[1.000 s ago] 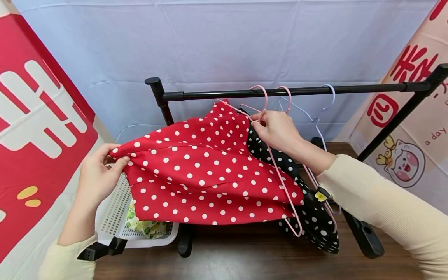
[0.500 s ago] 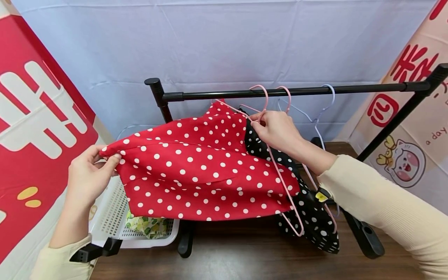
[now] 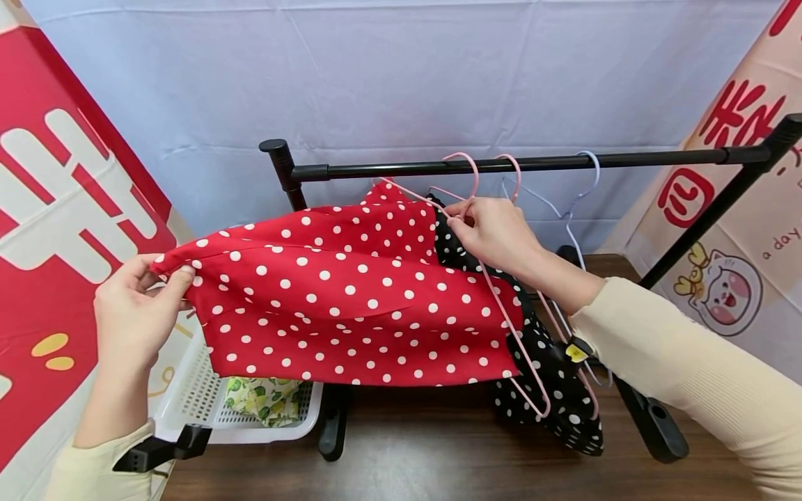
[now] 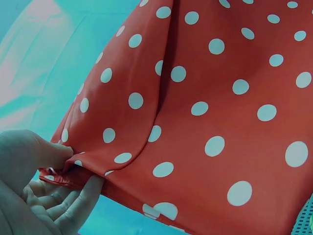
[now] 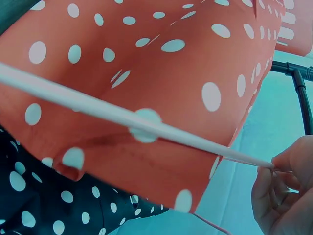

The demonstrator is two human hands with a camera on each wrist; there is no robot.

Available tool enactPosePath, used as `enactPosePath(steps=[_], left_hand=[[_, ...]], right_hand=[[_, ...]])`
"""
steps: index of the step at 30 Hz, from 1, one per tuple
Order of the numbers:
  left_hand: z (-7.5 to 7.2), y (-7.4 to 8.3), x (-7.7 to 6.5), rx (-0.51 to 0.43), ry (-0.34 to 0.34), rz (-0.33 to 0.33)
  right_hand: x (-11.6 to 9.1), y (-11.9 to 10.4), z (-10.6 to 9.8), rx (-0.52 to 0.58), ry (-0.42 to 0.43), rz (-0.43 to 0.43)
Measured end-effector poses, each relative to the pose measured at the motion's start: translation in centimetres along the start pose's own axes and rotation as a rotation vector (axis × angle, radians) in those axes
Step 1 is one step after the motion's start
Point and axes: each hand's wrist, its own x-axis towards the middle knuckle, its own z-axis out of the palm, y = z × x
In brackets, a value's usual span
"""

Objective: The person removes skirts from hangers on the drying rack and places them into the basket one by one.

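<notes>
My left hand (image 3: 134,313) pinches one corner of a red cloth garment with white dots (image 3: 351,292), thumb on top and fingers beneath. The garment stretches sideways from there to a pink hanger (image 3: 499,306). One sloping side of that hanger crosses in front of the red fabric, while its lower bar passes behind it. Just below the hook, my right hand (image 3: 501,233) grips this hanger, whose hook sits over the black rail (image 3: 388,169). In the right wrist view the hanger side (image 5: 112,111) runs to the pinching fingers. Behind hangs a black dotted garment (image 3: 567,400).
A second pink hanger (image 3: 519,182) and a lilac hanger (image 3: 596,174) hang farther right on the rail. Under the red fabric at left, a white basket (image 3: 219,435) holds a folded lemon-print cloth (image 3: 263,402). A rack foot (image 3: 332,431) stands beside the basket.
My left hand has moved left, drawing the red garment farther across, and its right end has shifted left, showing more of the black garment. The right hand has stayed at the hanger.
</notes>
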Motion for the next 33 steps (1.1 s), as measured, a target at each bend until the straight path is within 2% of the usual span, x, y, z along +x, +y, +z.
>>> enactPosePath(steps=[6, 11, 18, 22, 25, 28, 33], left_hand=[[-0.7, 0.2, 0.1, -0.077, 0.063, -0.03], [-1.3, 0.3, 0.5, -0.273, 0.113, -0.079], [-1.6, 0.4, 1.1, -0.354, 0.154, -0.098], [-2.0, 0.7, 1.7, -0.546, 0.18, -0.109], [-2.7, 0.8, 2.2, -0.636, 0.214, -0.11], [-3.4, 0.8, 2.8, -0.676, 0.243, -0.117], [-4.4, 0.2, 3.9, -0.673, 0.264, -0.164]], right_hand=[[-0.1, 0.2, 0.0, -0.048, 0.028, 0.009], [-0.1, 0.2, -0.2, -0.077, 0.042, -0.023], [0.1, -0.1, -0.4, -0.089, 0.041, -0.04], [0.2, -0.4, -0.5, -0.086, 0.032, -0.05], [0.3, -0.5, -0.7, -0.085, 0.024, -0.059], [0.3, -0.6, -0.9, -0.083, 0.011, -0.068], [0.3, -0.9, -1.5, -0.074, -0.026, -0.065]])
